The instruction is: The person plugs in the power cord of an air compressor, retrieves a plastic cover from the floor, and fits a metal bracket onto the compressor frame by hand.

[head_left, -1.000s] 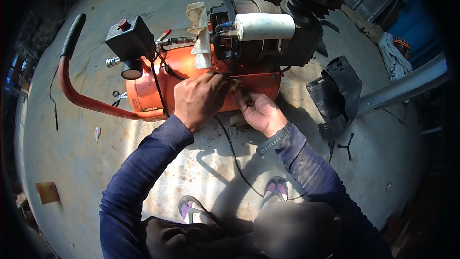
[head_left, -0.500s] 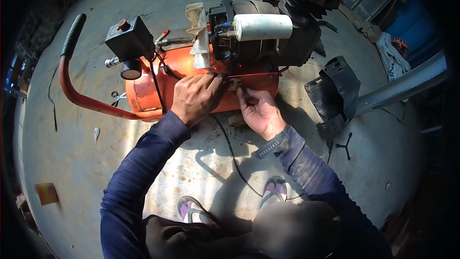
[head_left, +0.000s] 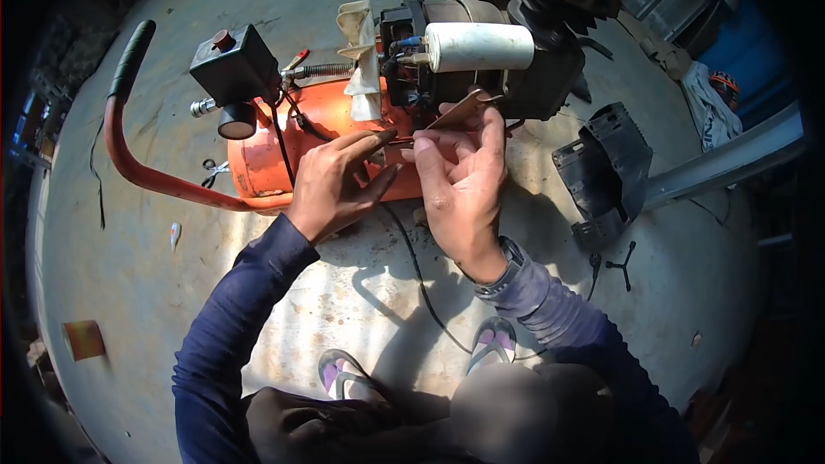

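Observation:
My left hand (head_left: 337, 179) is in front of the orange air compressor tank (head_left: 258, 155), its fingers bent around a small tan piece (head_left: 378, 157) that is mostly hidden. Beside it, my right hand (head_left: 464, 185) is turned palm up and pinches a thin, flat brown piece (head_left: 458, 112), tilted in front of the motor. A dark, thin rod-like edge (head_left: 400, 140) shows between the two hands. Above them sit the compressor's white cylindrical capacitor (head_left: 481, 46) and pale fan (head_left: 361, 60). A black pressure switch box (head_left: 234, 64) stands on the tank's left.
A curved handle (head_left: 129, 155) sticks out left of the tank. On the floor at right lie a black plastic cover (head_left: 601, 172) and a three-armed wrench (head_left: 623, 266). A black cable (head_left: 412, 262) runs toward my feet. Scissors (head_left: 213, 174) lie by the tank's left end.
My hands have moved apart; the left shifted left and down, and the right turned palm up. The flat brown piece now shows in my right fingers.

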Demonstrator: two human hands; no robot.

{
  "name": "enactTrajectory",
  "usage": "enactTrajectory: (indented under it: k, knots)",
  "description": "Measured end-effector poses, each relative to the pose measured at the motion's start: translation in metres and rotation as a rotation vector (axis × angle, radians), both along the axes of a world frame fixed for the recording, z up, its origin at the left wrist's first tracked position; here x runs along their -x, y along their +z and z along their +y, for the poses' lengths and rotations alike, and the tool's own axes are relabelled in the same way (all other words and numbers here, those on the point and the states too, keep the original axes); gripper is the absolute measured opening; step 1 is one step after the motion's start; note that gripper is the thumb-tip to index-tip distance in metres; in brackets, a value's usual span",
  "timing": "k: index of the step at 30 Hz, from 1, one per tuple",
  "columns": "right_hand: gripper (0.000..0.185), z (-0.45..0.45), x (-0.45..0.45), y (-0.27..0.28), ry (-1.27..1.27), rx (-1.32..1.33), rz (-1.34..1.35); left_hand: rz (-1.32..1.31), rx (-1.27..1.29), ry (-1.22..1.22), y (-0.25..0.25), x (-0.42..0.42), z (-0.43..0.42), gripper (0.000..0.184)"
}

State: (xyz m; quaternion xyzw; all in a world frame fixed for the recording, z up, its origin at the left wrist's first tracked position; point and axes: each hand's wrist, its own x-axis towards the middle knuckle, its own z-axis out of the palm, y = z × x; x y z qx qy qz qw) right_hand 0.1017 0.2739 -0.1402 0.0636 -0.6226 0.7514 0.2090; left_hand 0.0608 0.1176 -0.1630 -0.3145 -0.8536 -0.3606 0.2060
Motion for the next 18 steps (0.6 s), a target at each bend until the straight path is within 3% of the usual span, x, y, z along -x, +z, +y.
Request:
enactTrajectory:
  k: [1, 2, 3, 4, 7, 9, 11, 13, 16, 18]
  knots:
    - [0.031, -0.005, 0.0, 0.001, -0.002, 0.002, 0.001, 0.019, -0.053, -0.035, 0.005, -0.001, -0.004, 0.026]
    - [0.036, -0.009, 0.0, 0.004, -0.016, -0.248, 0.1, 0.019, -0.05, -0.036, 0.01, -0.005, -0.009, 0.026]
    - [0.041, -0.012, 0.0, 0.005, -0.032, -0.498, 0.196, 0.038, -0.245, 0.026, 0.018, -0.01, -0.014, 0.026]
    - [0.041, -0.015, 0.001, 0.002, -0.038, -0.494, 0.189, 0.053, -0.44, 0.086, 0.028, -0.013, -0.015, 0.026]
    - [0.051, -0.023, 0.006, -0.006, -0.022, -1.045, 0.357, 0.111, -0.219, 0.151, 0.056, -0.015, -0.013, 0.025]
    - [0.05, -0.028, 0.005, -0.011, 0.045, -1.107, 0.33, 0.147, -0.108, 0.191, 0.053, -0.015, -0.018, 0.024]
    - [0.048, -0.029, 0.002, -0.019, 0.182, -1.239, 0.271, 0.153, -0.045, 0.172, 0.018, -0.013, -0.037, 0.022]
    - [0.045, -0.027, -0.002, -0.034, 0.136, -1.307, 0.289, 0.155, -0.014, 0.154, -0.006, -0.018, -0.04, 0.021]
    - [0.04, -0.028, -0.005, -0.053, 0.059, -1.436, 0.335, -0.141, -0.115, 0.21, -0.021, -0.034, -0.032, 0.021]
    - [0.035, -0.023, -0.006, -0.06, 0.065, -1.629, 0.289, -0.078, -0.108, 0.183, -0.02, -0.03, -0.025, 0.021]
